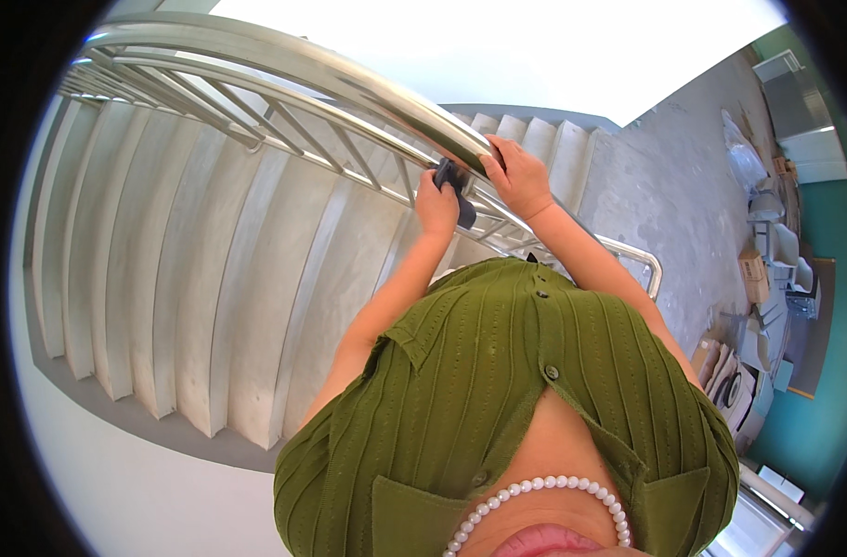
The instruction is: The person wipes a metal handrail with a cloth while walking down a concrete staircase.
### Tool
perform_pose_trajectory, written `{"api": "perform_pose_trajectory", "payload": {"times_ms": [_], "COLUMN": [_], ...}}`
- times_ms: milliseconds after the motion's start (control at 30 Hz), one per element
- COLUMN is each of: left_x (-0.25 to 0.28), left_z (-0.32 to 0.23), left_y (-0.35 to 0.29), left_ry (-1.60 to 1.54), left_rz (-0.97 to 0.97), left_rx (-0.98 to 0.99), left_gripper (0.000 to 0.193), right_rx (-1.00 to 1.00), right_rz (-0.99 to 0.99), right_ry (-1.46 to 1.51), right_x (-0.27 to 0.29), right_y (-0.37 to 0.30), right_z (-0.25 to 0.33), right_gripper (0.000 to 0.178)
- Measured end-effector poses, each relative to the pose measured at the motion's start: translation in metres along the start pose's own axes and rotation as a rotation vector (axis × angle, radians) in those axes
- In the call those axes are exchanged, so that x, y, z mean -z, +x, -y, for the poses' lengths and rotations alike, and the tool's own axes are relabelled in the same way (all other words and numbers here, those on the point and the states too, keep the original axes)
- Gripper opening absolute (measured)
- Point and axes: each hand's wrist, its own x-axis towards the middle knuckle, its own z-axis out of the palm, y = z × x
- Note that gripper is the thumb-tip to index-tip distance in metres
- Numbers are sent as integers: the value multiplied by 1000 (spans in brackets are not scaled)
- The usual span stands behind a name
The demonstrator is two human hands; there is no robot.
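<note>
A polished metal handrail [349, 82] curves from the far left down toward the middle of the head view, with bars below it. My right hand [521, 176] is closed over the top of this rail, thumb on the near side and fingers reaching round. Just left of it and slightly lower, my left hand [436, 206] is closed on a dark cloth [465, 212]. Part of the cloth is bunched up by the fingers against the railing, and the rest hangs down beside the hand. My left fingertips are partly hidden behind the cloth.
Pale stairs [191, 269] run along the left, below the railing. More steps [540, 141] lie beyond it. A grey concrete floor [670, 195] stretches to the right, where stacked chairs [784, 243], a cardboard box [752, 277] and other piled items stand near a green wall [837, 223].
</note>
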Motion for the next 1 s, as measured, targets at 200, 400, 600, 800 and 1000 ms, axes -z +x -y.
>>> {"api": "perform_pose_trajectory", "payload": {"times_ms": [200, 400, 600, 800, 1000], "left_x": [40, 99, 55, 25, 6], "left_z": [-60, -79, -56, -36, -21], "left_y": [20, 26, 19, -2, -12], "left_ry": [-246, -888, -333, 145, 284], "left_rz": [283, 800, 470, 261, 252], "left_rx": [105, 347, -12, -137, -24], "left_gripper": [43, 62, 68, 67, 72], "right_rx": [-9, -45, -93, -99, -88], "right_rz": [-17, -32, -14, -20, 7], "right_ry": [-2, 17, 20, -8, 3], "right_x": [1, -1, 0, -1, 1], "right_y": [1, -1, 2, -1, 1], "right_z": [1, 2, 6, 5, 5], "right_gripper": [35, 35, 35, 35, 36]}}
